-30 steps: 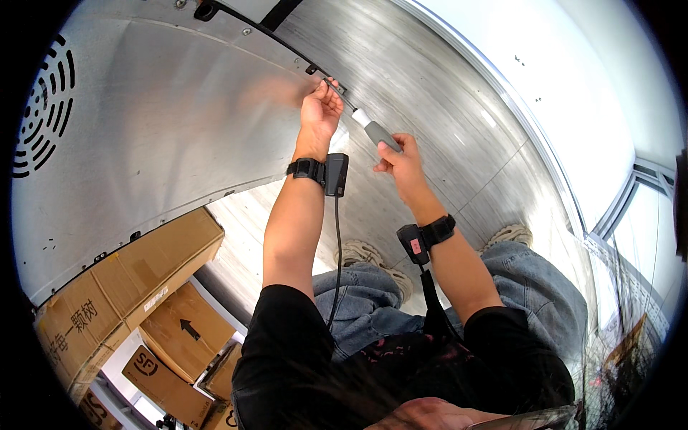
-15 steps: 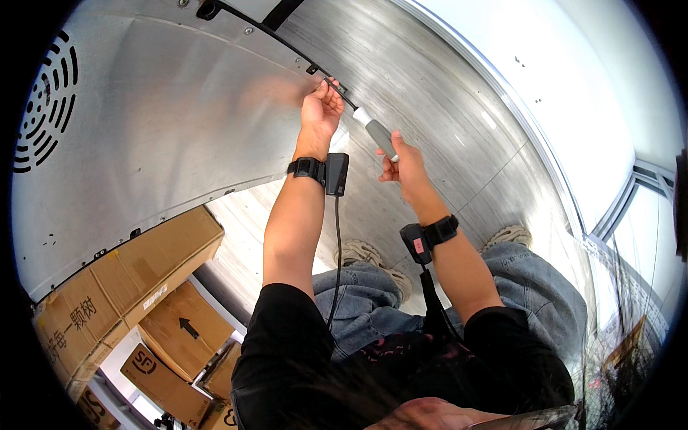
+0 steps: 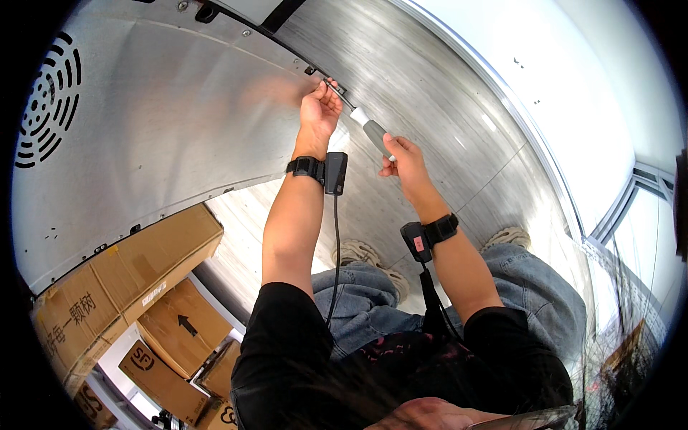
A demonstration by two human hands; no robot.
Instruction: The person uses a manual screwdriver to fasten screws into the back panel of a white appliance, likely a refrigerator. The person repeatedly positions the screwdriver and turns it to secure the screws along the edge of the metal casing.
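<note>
A screwdriver [image 3: 375, 135] with a grey and white handle slants from my right hand up to the edge of a large silvery metal panel [image 3: 179, 107]. My right hand [image 3: 407, 166] is closed around the butt of the handle, thumb along its side. At the panel's corner edge, my left hand [image 3: 320, 111] has its fingers pinched around the front of the thin shaft. Those fingers cover the tip, so any screw there cannot be made out. A dark strip with small tabs runs along the panel's edge just above my left hand.
Stacked cardboard boxes [image 3: 143, 261] stand below the panel at the left. The panel carries a round slotted vent [image 3: 54, 100]. A pale wood-look floor [image 3: 459, 93] lies beneath, bounded at right by a white wall with a metal track. Cables hang from both wrist-worn devices.
My right thumb has come down against the handle, and the right hand has shifted slightly. The screwdriver's handle moved a little up and left. My left hand stays nearly in place.
</note>
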